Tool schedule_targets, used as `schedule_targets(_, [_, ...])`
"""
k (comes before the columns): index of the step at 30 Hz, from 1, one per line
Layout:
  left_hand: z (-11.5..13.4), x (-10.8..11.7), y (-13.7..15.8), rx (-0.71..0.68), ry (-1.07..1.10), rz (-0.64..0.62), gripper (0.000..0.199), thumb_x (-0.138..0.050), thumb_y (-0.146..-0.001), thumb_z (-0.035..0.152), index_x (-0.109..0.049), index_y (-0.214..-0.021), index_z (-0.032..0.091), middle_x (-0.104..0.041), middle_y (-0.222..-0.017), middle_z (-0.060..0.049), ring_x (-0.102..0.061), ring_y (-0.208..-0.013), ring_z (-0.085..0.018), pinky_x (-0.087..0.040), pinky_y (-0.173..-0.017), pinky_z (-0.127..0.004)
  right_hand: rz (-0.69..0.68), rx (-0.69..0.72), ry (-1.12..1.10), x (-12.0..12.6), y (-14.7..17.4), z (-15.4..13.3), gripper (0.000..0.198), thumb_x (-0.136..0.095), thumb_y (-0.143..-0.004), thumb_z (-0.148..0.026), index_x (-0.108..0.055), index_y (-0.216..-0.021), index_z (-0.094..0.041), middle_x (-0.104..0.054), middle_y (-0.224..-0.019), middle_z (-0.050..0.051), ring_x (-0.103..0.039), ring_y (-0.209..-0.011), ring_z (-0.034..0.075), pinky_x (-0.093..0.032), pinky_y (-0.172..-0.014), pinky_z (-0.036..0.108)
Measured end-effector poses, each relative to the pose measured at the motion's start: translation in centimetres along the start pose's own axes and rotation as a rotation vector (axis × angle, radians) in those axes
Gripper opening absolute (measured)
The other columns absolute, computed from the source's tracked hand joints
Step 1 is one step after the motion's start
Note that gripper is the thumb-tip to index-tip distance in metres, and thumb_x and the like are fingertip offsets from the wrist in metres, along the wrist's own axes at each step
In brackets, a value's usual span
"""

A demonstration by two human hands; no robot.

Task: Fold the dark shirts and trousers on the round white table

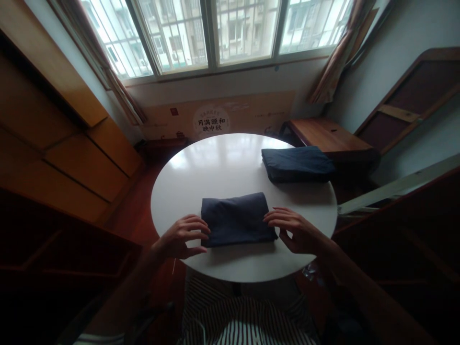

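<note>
A folded dark blue cloth [235, 220] lies flat near the front of the round white table [187, 177]. At its left edge is my left hand [185, 235], fingers apart and curved, the fingertips at the fabric's side. On the opposite edge my right hand [293, 227] is likewise open, its fingertips beside or just over the cloth's right border. Neither hand grips the fabric. Farther back on the right, a thicker folded stack of dark cloth [296, 164] rests near the table's rim.
Behind the table's right side stands a low wooden table [330, 134]. Wooden cabinets [86, 163] line the left. A printed banner [251, 108] lies along the wall under the barred windows [244, 28]. A framed wooden panel [413, 91] leans at the right wall.
</note>
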State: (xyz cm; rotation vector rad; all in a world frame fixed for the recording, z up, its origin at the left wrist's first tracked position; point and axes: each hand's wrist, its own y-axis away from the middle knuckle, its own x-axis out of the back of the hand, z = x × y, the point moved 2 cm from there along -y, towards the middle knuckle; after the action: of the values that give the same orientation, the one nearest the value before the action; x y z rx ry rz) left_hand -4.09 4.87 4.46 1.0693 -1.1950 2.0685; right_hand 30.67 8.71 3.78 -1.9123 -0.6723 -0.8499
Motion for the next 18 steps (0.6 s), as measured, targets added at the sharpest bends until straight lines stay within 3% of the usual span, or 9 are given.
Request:
schedule_targets(2, [-1.0, 0.6, -1.5, 0.117, -0.033, 0.085, 0.009, -0.063, -0.092, 0.022, -0.069, -0.097, 0.019, -0.073, -0.097, -0.007, -0.068, -0.093, -0.018, -0.056, -0.087, -0.037, 0.101, -0.097, 0.024, 0.3, -2.2, 0.4, 0.029, -0.049, -0.079, -0.005, -0.065, -0.099, -0.02, -0.071, -0.102, 0.01, -0.068, -0.096, 0.023, -0.054, -0.092, 0.041])
schedule_targets(4, [-3.0, 1.3, -2.5, 0.297, -0.13, 0.153, 0.018, -0.054, -0.094, 0.015, -0.07, -0.103, 0.018, -0.072, -0.096, -0.008, -0.068, -0.09, -0.018, -0.056, -0.084, -0.035, 0.171, -0.257, 0.06, 0.3, -4.0, 2.0, 0.028, -0.047, -0.082, -0.007, -0.067, -0.099, -0.017, -0.07, -0.099, 0.012, -0.068, -0.09, 0.023, -0.055, -0.085, 0.038])
schedule_targets(6, [-5.4, 1.7, -2.7, 0.42, -0.179, 0.126, 0.026, -0.054, -0.092, 0.013, -0.069, -0.112, 0.017, -0.072, -0.101, -0.009, -0.069, -0.091, -0.019, -0.056, -0.086, -0.036, 0.154, -0.369, 0.053, 0.1, -5.0, 4.4, 0.033, -0.045, -0.081, -0.005, -0.07, -0.101, -0.015, -0.069, -0.1, 0.013, -0.067, -0.089, 0.023, -0.054, -0.086, 0.037])
schedule_targets(10, [-8.8, 1.3, -1.2, 0.435, 0.028, -0.013, 0.036, -0.062, -0.089, 0.021, -0.066, -0.125, 0.021, -0.071, -0.115, -0.009, -0.068, -0.102, -0.02, -0.057, -0.091, -0.038, 0.0, -0.425, -0.202, -0.6, -4.1, 9.2, 0.036, -0.052, -0.078, -0.015, -0.071, -0.108, -0.014, -0.069, -0.107, 0.013, -0.067, -0.095, 0.023, -0.055, -0.081, 0.032])
schedule_targets(12, [-9.7, 0.5, -0.4, 0.438, 0.155, 0.006, 0.035, -0.06, -0.091, 0.024, -0.065, -0.125, 0.021, -0.071, -0.117, -0.009, -0.068, -0.104, -0.02, -0.058, -0.089, -0.037, -0.058, -0.48, -0.354, -1.0, -3.2, 10.6, 0.038, -0.057, -0.079, -0.026, -0.071, -0.112, -0.012, -0.071, -0.096, 0.011, -0.067, -0.078, 0.018, -0.054, -0.067, 0.027])
schedule_targets(15, [-10.3, -1.0, -0.1, 0.449, 0.222, 0.086, 0.032, -0.056, -0.093, 0.022, -0.068, -0.123, 0.019, -0.072, -0.115, -0.01, -0.07, -0.1, -0.019, -0.059, -0.086, -0.034, -0.098, -0.544, -0.47, -1.6, -2.8, 11.1, 0.046, -0.06, -0.078, -0.034, -0.07, -0.115, -0.008, -0.068, -0.074, 0.004, -0.052, -0.05, 0.009, -0.042, -0.049, 0.02])
schedule_targets(18, [-10.6, -1.8, -0.6, 0.413, 0.209, 0.135, 0.032, -0.056, -0.092, 0.02, -0.07, -0.12, 0.019, -0.073, -0.113, -0.01, -0.071, -0.096, -0.019, -0.06, -0.081, -0.031, -0.102, -0.554, -0.557, -2.2, -3.3, 10.9, 0.049, -0.062, -0.077, -0.037, -0.071, -0.115, -0.008, -0.067, -0.069, 0.003, -0.049, -0.049, 0.008, -0.038, -0.047, 0.02])
